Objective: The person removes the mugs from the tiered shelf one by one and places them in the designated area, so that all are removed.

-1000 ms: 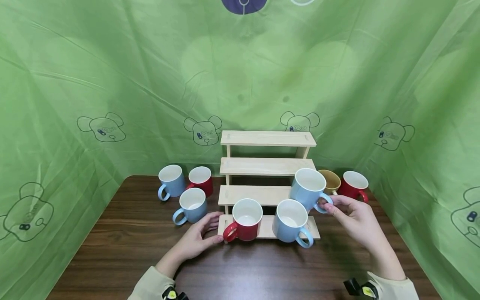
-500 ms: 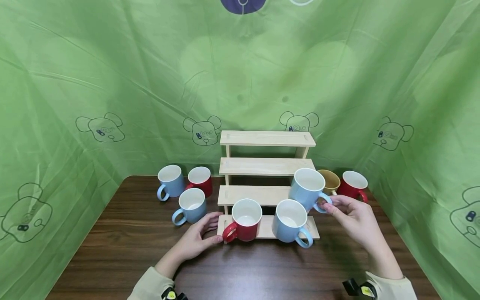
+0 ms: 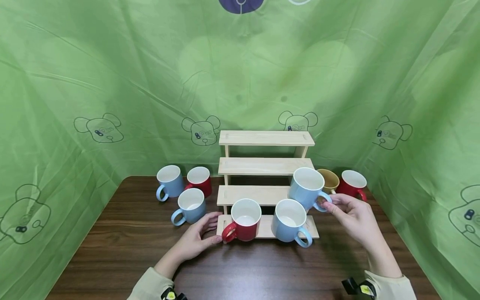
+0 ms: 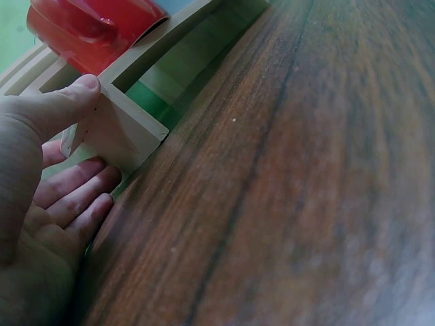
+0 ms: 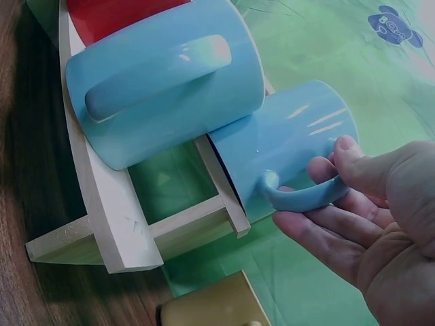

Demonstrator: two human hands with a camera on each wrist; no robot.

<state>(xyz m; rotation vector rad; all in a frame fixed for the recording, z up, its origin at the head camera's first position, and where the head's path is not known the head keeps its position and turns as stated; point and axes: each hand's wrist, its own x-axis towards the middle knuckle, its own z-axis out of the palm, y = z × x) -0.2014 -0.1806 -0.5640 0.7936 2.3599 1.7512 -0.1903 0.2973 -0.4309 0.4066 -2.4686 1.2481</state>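
- Right hand (image 3: 354, 218): fingers (image 5: 326, 238) clamped on the handle (image 5: 306, 199) of a blue mug (image 3: 303, 195), upright at the right end of the rack's (image 3: 262, 166) second step (image 3: 251, 195) from the near side (whether its base sits fully down is hard to tell).
- Left hand (image 3: 193, 241): thumb and forefinger pinch the rack's near left corner.
- Lowest step (image 3: 265, 229): red mug (image 3: 248, 228) left, second blue mug (image 3: 286, 230) right.
- Far right on the surface (image 3: 255, 271): brown mug (image 3: 330, 181) beside another red mug (image 3: 349, 191).

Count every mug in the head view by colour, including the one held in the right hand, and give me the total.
Blue mugs: 4
Red mugs: 3
Yellow-brown mug: 1
Total: 8
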